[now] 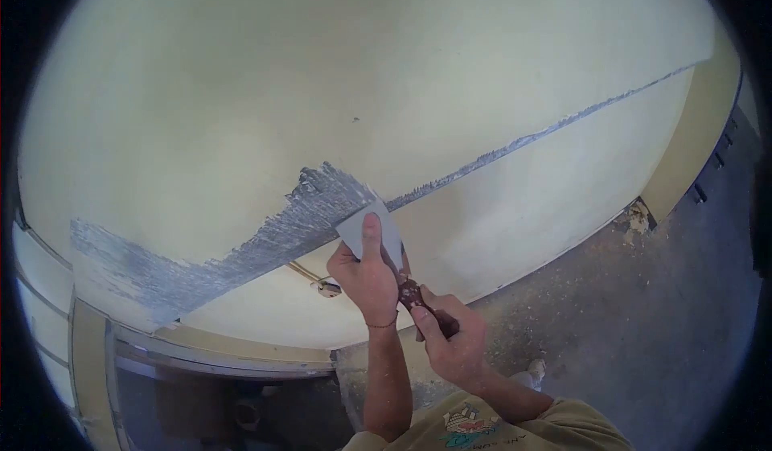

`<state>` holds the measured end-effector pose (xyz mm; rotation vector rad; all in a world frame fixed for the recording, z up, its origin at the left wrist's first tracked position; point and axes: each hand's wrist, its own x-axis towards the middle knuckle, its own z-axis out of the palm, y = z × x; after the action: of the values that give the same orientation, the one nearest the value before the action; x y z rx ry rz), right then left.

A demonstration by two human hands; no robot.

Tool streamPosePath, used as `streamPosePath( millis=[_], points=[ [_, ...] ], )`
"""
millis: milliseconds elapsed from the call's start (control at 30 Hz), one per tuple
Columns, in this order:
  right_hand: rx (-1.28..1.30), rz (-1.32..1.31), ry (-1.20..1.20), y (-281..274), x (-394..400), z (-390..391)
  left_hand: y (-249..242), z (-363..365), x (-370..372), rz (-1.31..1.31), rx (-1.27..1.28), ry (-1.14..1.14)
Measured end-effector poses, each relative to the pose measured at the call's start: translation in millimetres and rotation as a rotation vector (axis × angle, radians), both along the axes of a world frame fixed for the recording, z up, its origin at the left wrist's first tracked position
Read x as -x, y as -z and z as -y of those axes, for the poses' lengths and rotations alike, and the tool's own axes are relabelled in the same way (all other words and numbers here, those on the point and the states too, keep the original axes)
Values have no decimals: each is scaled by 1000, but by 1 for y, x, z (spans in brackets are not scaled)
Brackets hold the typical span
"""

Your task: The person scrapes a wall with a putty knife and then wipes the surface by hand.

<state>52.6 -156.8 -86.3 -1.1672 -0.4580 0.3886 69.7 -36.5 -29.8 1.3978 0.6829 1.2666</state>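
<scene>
A scraper with a wide flat metal blade (390,230) and a dark reddish handle is held in both hands. My left hand (370,278) grips the blade, its thumb pressed flat along the face. Lower and to the right, my right hand (454,334) is wrapped around the handle. The blade's far edge meets the pale wall (217,89) at the end of a rough grey scraped patch (297,218). From there a thin grey strip (498,153) runs up to the right along a straight line.
Pipe ends (322,282) stick out of the lower wall behind my left hand. Crumbs of debris are scattered over the grey floor (611,314). A broken spot (637,216) shows at the wall's foot on the right. A dark opening with a frame (225,358) lies at lower left.
</scene>
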Motion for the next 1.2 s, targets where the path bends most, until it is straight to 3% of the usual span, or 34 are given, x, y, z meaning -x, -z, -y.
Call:
streamPosePath(
  millis=[133, 433, 600, 733, 800, 1067, 1200],
  points=[
    [-61, 54, -18, -7, -5, -3, -15, -4, -2, 32, -55, -52],
    [-87, 24, 13, 0, 0, -3, -15, 5, 1, -31, 84, 0],
    [-129, 37, 20, -6, 0, -14, -26, -4, -5, -3, -176, -72],
    [-123, 6, -15, -10, -5, -13, -24, -5, -6, 1, -118, -66],
    [-123, 35, -27, -10, -7, -6, -34, 6, -3, 29, 38, -2],
    [-117, 19, -36, -1, -1, 0, -6, 2, 1, 1, -15, -28],
    [-112, 16, -65, -22, -7, -5, -42, 3, -1, -30, -45, -42]
  ],
)
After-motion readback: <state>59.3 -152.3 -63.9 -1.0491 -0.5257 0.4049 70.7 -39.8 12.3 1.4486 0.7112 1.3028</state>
